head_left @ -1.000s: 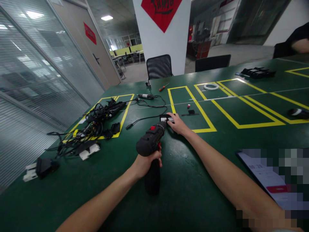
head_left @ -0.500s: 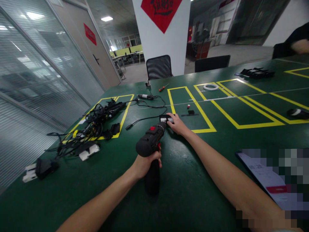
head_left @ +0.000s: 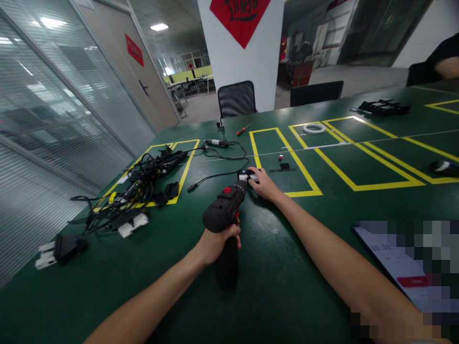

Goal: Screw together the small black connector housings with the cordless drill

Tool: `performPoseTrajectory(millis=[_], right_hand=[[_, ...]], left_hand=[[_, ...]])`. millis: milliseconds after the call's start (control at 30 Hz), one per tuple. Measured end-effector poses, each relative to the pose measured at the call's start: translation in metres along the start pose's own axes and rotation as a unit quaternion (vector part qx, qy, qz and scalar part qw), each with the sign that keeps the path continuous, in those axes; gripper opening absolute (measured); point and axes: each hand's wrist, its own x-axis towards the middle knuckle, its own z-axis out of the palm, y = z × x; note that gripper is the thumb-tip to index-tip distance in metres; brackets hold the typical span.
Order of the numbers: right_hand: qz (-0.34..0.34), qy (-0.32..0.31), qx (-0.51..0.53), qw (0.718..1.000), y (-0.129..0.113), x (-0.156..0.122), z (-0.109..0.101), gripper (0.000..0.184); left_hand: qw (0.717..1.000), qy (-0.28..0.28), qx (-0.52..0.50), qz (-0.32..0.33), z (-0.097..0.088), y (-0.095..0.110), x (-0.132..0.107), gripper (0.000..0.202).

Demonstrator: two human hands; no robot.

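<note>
My left hand (head_left: pixel 217 241) is wrapped round the grip of a black cordless drill (head_left: pixel 225 210) with red buttons, its nose pointing away from me. At the drill's tip my right hand (head_left: pixel 263 184) is closed on a small black-and-white part (head_left: pixel 246 176) that rests on the green table (head_left: pixel 272 267). A black cable (head_left: pixel 215 176) runs left from that part.
A tangle of black cables and adapters (head_left: pixel 143 184) lies at the left, with white-and-black plugs (head_left: pixel 59 248) nearer the edge. Yellow tape boxes mark the table. A red screwdriver (head_left: pixel 243 129), a white tape roll (head_left: pixel 313 128) and small black parts (head_left: pixel 284 167) lie beyond. Another person's arm (head_left: pixel 448 67) shows far right.
</note>
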Motion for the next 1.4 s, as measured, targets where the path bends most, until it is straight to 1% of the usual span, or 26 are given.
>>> performPoseTrajectory(millis=[433, 767, 1033, 1200, 1400], right_hand=[[-0.006, 0.002, -0.003, 1.000, -0.0024, -0.0008, -0.0010, 0.050], [-0.008, 0.007, -0.001, 1.000, 0.0002, 0.0006, 0.0019, 0.050], [-0.002, 0.004, 0.003, 1.000, 0.0006, 0.0011, 0.0008, 0.049], [-0.004, 0.007, 0.009, 1.000, -0.0009, 0.0009, -0.0006, 0.047], [-0.011, 0.012, 0.014, 1.000, 0.0030, 0.0023, 0.0014, 0.047]], left_hand=[[1.000, -0.004, -0.017, -0.004, -0.0026, -0.0031, 0.0009, 0.030], [1.000, -0.006, 0.004, -0.005, -0.0027, -0.0018, 0.0002, 0.023], [1.000, -0.010, -0.005, -0.007, -0.0055, -0.0019, 0.0008, 0.028], [1.000, -0.010, 0.004, -0.010, -0.0028, -0.0013, 0.0006, 0.029], [1.000, -0.011, 0.025, 0.003, 0.0015, 0.0019, -0.0015, 0.027]])
